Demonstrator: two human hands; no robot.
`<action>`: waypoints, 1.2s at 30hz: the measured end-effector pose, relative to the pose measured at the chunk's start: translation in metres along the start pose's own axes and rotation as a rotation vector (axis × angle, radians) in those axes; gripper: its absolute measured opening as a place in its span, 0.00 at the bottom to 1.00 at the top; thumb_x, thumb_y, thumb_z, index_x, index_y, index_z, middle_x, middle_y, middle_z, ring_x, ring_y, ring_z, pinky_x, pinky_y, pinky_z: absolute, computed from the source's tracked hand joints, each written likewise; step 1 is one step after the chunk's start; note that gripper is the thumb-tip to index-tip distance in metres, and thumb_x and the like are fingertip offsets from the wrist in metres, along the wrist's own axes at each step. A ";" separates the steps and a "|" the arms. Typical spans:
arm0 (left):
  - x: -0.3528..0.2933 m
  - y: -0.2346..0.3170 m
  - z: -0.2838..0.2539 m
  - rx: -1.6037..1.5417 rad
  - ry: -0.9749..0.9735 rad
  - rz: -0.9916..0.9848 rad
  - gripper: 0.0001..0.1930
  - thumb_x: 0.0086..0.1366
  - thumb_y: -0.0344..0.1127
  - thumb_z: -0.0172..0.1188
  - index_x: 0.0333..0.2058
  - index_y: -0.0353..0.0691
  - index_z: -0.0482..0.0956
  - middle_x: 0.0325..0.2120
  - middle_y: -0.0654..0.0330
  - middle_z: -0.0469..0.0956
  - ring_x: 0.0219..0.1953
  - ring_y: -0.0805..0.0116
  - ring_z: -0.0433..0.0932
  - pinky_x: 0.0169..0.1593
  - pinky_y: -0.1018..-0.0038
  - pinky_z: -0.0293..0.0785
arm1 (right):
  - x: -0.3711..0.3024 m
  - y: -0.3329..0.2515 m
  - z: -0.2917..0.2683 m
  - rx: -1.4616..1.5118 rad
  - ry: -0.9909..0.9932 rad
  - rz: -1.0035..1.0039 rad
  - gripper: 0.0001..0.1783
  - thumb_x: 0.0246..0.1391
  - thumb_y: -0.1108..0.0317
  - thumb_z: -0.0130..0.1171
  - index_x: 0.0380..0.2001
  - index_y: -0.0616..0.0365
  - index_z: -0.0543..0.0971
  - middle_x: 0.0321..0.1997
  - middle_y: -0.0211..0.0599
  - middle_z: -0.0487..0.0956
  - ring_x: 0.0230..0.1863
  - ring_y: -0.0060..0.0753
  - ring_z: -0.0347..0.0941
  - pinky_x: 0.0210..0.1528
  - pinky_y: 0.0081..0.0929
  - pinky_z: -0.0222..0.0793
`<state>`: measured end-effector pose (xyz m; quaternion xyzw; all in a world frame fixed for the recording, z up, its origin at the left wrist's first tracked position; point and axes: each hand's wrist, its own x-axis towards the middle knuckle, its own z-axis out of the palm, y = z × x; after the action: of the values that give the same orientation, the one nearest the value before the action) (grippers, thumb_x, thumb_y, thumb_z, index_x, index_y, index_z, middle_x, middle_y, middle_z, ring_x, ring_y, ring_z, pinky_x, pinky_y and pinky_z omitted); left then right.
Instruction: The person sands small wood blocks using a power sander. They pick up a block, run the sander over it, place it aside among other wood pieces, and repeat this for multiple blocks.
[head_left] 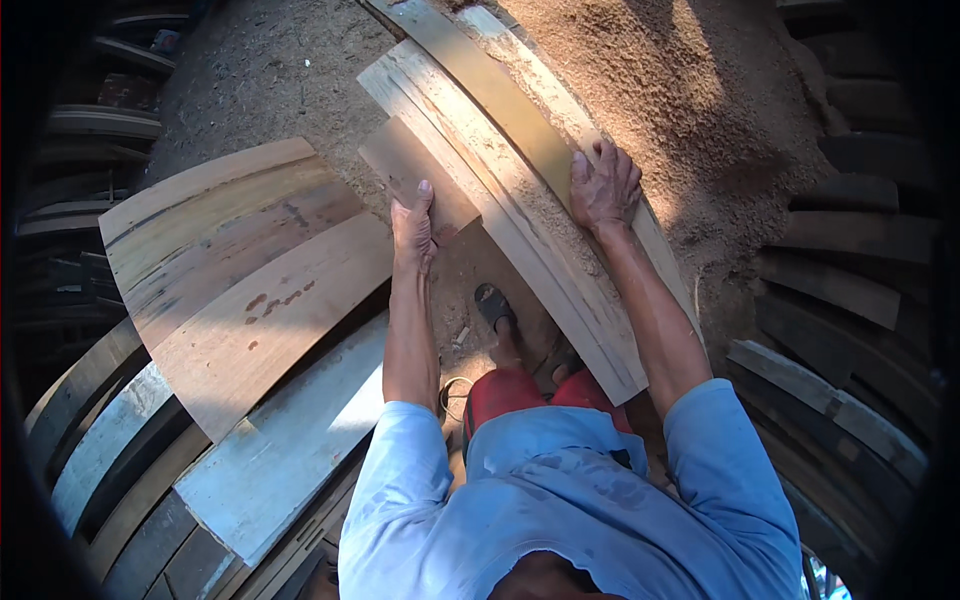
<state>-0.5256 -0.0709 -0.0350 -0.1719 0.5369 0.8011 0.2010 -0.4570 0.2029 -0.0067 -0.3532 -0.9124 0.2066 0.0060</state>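
Observation:
My left hand (412, 225) is closed on the near edge of a short brown wooden board (430, 178), its thumb up and the other fingers partly hidden. Fingers curled, my right hand (606, 188) grips a long yellowish wooden plank (500, 95) near its near end. Under and beside that plank lie long pale planks (480, 165) dusted with sawdust, slanting from far left toward my legs. Another pale plank (545, 75) runs along the right side of the yellowish one.
Several wide boards (260, 290) lie side by side on the left, above a whitish board (290, 450). A sawdust heap (700, 120) covers the ground at far right. Stacked timber (840, 290) lines the right, with more timber (100, 430) on the left. My sandalled foot (490, 305) shows between.

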 end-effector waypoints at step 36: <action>-0.077 0.026 -0.033 -0.305 -0.025 0.168 0.35 0.67 0.50 0.65 0.67 0.49 0.62 0.58 0.48 0.73 0.58 0.52 0.76 0.56 0.45 0.77 | -0.002 -0.001 -0.007 0.001 -0.003 0.000 0.29 0.63 0.41 0.50 0.60 0.45 0.70 0.65 0.40 0.67 0.67 0.50 0.59 0.70 0.52 0.52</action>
<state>-0.4702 -0.1215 0.0115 -0.1450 0.4190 0.8894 0.1116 -0.4555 0.2035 0.0005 -0.3530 -0.9122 0.2077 0.0047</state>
